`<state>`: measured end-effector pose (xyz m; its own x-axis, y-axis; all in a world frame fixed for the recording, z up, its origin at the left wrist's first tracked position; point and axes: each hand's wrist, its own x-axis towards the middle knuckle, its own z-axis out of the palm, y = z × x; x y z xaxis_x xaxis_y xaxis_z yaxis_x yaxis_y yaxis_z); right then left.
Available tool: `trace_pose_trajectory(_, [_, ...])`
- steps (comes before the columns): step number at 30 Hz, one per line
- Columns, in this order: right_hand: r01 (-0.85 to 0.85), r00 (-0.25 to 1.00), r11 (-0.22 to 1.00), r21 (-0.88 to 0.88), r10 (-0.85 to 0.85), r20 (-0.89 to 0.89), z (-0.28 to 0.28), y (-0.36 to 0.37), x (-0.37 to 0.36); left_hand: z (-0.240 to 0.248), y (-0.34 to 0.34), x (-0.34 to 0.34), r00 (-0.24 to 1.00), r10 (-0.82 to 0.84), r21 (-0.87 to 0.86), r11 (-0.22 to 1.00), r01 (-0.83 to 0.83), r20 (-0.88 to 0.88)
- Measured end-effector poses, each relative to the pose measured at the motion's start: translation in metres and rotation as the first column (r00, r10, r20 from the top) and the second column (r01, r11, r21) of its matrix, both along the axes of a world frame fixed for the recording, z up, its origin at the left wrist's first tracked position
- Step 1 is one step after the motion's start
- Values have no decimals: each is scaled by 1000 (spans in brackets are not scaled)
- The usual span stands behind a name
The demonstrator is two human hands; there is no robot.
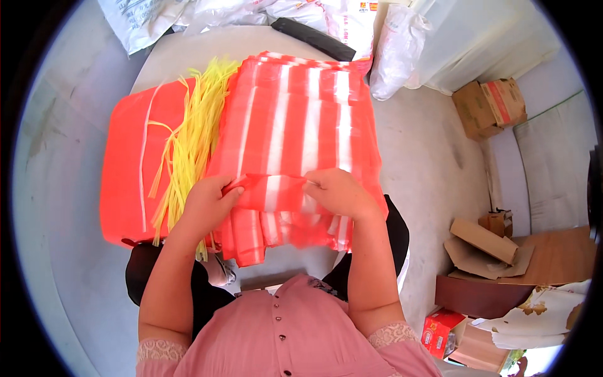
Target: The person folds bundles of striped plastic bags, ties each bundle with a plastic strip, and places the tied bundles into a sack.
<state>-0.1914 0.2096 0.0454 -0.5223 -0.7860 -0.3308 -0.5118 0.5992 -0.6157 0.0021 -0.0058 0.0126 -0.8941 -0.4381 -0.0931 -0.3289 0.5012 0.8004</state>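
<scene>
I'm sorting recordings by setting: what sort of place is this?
Probably a small packing or making workroom, though I can't be sure: there's a pile of red-and-white striped sheeting, a bundle of yellow strips beside it, and cardboard boxes off to the right.

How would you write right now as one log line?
Left hand: pinches red-and-white striped plastic sheeting | Right hand: pinches it too | Alongside: yellow strips, red bundle
</scene>
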Motion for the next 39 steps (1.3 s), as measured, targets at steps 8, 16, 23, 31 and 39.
trace_pose_trajectory(8, [221,975,953,-209,-211,69,-19,26,0,-1,4,-14,993,101,-85,992,-96,60])
trace_pose_trajectory(16, [414,908,863,-290,-368,201,-25,94,8,1,5,-19,989,144,-86,986,-145,-19])
trace_pose_trajectory(23, [422,905,860,-286,-419,73,-26,85,8,-4,-1,-21,978,210,-28,977,-210,5])
trace_pose_trajectory(31, [289,904,868,-404,-387,-183,-43,76,7,-30,-11,-16,964,265,3,964,-265,-15])
trace_pose_trajectory(39, [321,935,915,-242,-348,-75,-15,71,14,-19,-18,8,980,191,377,913,-155,-59])
